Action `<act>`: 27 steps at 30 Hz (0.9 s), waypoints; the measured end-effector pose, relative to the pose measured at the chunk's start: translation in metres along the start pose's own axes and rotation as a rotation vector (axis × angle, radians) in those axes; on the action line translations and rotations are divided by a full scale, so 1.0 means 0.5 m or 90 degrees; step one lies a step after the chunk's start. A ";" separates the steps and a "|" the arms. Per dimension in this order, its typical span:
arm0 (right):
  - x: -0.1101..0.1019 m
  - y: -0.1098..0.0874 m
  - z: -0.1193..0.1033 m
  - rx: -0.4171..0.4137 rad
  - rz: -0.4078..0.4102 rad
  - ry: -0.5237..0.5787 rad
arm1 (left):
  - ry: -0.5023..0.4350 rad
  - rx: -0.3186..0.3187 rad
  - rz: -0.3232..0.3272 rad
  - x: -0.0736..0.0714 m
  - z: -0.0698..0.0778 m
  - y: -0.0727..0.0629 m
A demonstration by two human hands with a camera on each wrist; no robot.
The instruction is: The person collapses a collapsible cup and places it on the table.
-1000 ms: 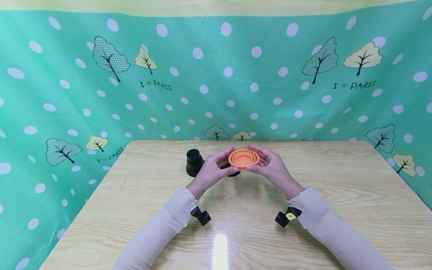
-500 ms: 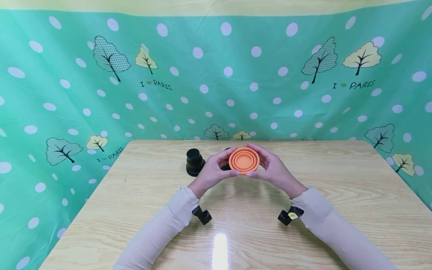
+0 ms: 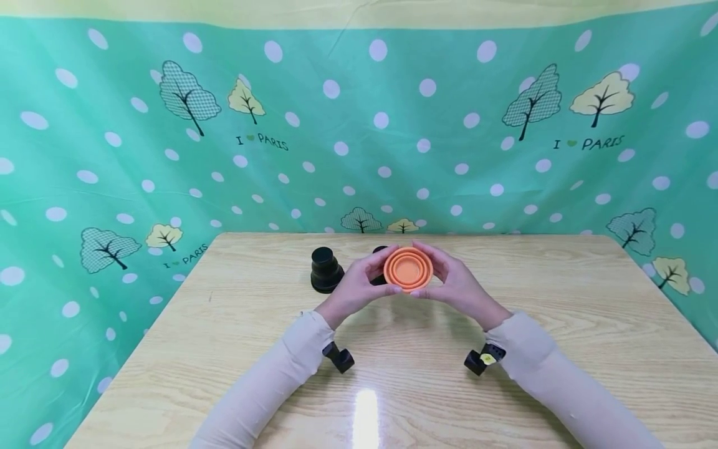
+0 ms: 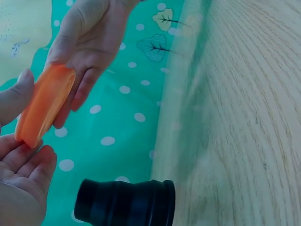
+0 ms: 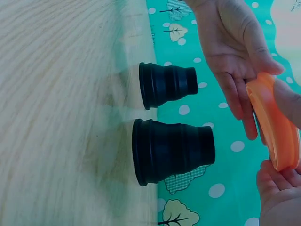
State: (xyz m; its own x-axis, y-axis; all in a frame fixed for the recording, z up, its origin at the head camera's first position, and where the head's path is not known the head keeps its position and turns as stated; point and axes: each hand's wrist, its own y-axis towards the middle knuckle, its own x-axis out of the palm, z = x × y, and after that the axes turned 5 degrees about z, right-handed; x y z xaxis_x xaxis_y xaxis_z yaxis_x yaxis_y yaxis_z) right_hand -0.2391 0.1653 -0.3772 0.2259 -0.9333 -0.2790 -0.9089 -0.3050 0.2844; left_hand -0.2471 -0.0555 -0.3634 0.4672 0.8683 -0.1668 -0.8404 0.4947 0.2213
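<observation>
An orange collapsible cup point(image 3: 407, 270), folded flat into concentric rings, is held up above the table with its ringed face toward the head camera. My left hand point(image 3: 354, 285) grips its left side and my right hand point(image 3: 455, 282) its right side. Both thumbs press the near rim, with the other fingers behind it. Side-on in the left wrist view, the cup point(image 4: 45, 106) looks like a thin disc between the two hands. Behind my left hand stand two black stepped cups, upside down; one point(image 3: 324, 269) shows well, the other is mostly hidden in the head view.
Both black cups, the nearer point(image 5: 174, 151) and the farther point(image 5: 168, 86), stand apart from each other in the right wrist view. They rest on a light wood table point(image 3: 224, 349). A green dotted curtain point(image 3: 314, 112) hangs behind the table's back edge.
The orange cup has tilted, so its ringed face now turns more fully toward the head camera. Both hands keep their hold, shifting only slightly.
</observation>
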 end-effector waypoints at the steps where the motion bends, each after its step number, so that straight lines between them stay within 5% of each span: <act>1: 0.000 0.000 0.002 0.000 0.002 0.000 | -0.003 -0.003 -0.004 0.001 0.005 -0.001; 10: -0.013 0.003 0.018 0.035 0.028 0.001 | -0.002 -0.022 0.009 -0.006 -0.020 0.016; 18: -0.051 0.014 0.057 0.159 0.066 -0.026 | 0.058 -0.010 0.108 -0.027 -0.052 0.028; 27: -0.093 0.027 0.103 0.223 0.050 0.003 | 0.049 -0.040 0.186 -0.043 -0.085 0.041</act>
State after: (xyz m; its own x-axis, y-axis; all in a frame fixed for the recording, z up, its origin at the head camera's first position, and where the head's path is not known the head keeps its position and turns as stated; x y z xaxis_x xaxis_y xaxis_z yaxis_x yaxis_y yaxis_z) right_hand -0.2800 0.2142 -0.4078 0.1523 -0.9525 -0.2638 -0.9882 -0.1505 -0.0272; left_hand -0.2859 -0.0657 -0.3960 0.1830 0.9670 -0.1775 -0.9526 0.2190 0.2110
